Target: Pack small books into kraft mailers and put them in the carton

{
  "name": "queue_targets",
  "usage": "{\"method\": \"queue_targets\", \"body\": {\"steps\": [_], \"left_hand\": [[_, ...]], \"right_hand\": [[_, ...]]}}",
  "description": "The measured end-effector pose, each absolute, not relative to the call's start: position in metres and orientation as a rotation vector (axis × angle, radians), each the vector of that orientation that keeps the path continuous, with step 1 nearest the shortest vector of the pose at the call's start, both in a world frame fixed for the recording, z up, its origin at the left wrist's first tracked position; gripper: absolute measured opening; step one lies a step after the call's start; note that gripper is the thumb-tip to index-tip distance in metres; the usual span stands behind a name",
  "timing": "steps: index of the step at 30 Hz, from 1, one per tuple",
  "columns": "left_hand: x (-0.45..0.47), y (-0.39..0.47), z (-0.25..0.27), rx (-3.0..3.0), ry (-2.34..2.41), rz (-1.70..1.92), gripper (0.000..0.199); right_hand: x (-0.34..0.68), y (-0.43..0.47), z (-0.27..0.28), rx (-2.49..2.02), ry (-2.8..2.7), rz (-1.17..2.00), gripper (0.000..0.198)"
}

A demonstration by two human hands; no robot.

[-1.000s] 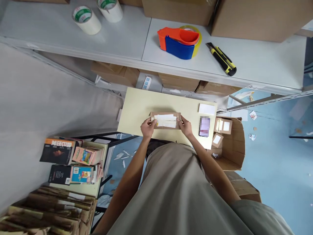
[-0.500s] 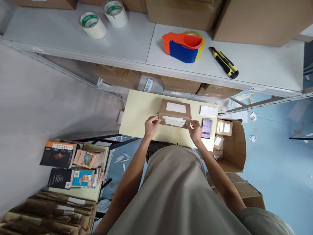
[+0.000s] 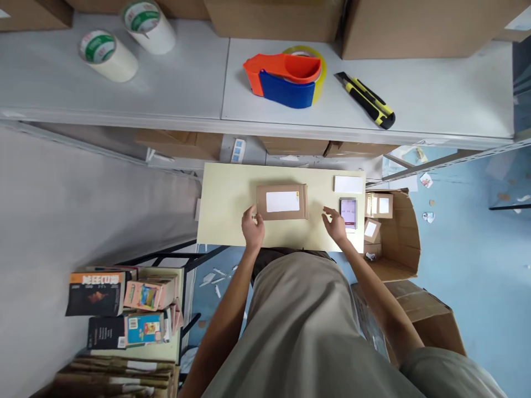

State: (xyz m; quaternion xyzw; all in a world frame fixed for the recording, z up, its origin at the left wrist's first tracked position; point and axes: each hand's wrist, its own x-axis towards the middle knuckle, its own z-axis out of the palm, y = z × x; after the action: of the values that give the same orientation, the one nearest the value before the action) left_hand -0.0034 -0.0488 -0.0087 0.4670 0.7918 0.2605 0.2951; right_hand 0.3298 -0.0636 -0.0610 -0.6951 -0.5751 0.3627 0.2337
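Head view: sealed cardboard parcel [image 3: 282, 202] lying label-up mid small table [image 3: 224, 221]. Left hand [image 3: 253, 228] touching its near-left corner, loosely curled, gripping nothing. Right hand [image 3: 335, 225] released, fingers spread, apart from parcel, beside phone [image 3: 348, 213]. Likely set-down step; next probably needs clearing the parcel aside.

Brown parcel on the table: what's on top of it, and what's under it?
A white label lies on top of the brown parcel, which rests flat on the pale yellow table. Its underside and contents are hidden. The left hand touches its near-left corner.
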Motion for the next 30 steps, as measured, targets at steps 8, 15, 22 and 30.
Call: {"method": "queue_targets", "body": {"steps": [8, 15, 22, 30], "left_hand": [[0.127, 0.018, -0.002, 1.568, 1.477, 0.669, 0.045], [0.235, 0.065, -0.065, 1.333, 1.424, 0.473, 0.038], [0.267, 0.083, -0.102, 1.362, 1.465, 0.326, 0.033], [0.27, 0.071, -0.106, 1.38, 1.459, 0.398, 0.045]], "right_hand": [[0.391, -0.016, -0.07, -2.126, -1.395, 0.632, 0.043], [0.434, 0.024, -0.1, -2.325, -1.07, 0.547, 0.047], [0.442, 0.034, -0.124, -2.41, -1.006, 0.542, 0.047], [0.433, 0.03, -0.123, -2.463, -1.067, 0.466, 0.046]]}}
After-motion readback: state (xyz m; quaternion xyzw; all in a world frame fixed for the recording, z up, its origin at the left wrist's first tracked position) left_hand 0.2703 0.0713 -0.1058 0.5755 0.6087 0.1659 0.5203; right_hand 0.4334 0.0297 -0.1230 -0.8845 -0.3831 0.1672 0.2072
